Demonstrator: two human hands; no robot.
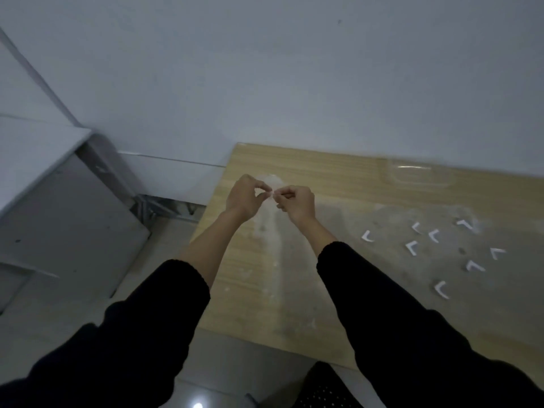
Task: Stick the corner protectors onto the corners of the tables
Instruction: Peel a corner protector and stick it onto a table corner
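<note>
Hands, left (244, 197) and right (295, 203), pinch small protector (273, 194) together; peel backing cleanly, avoid touching adhesive, then seat on table (338, 178) corner.

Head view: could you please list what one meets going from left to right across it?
Grey cabinet → left hand → right hand, both pinching a small piece between them → clear plastic tray → scattered white corner protectors on the wooden table.

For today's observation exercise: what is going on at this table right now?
A person holds both hands over the wooden table. The left hand and right hand pinch something small and pale between their fingertips; it is too small to identify. Eight white corner protectors lie loose on the tabletop to the right.
</note>
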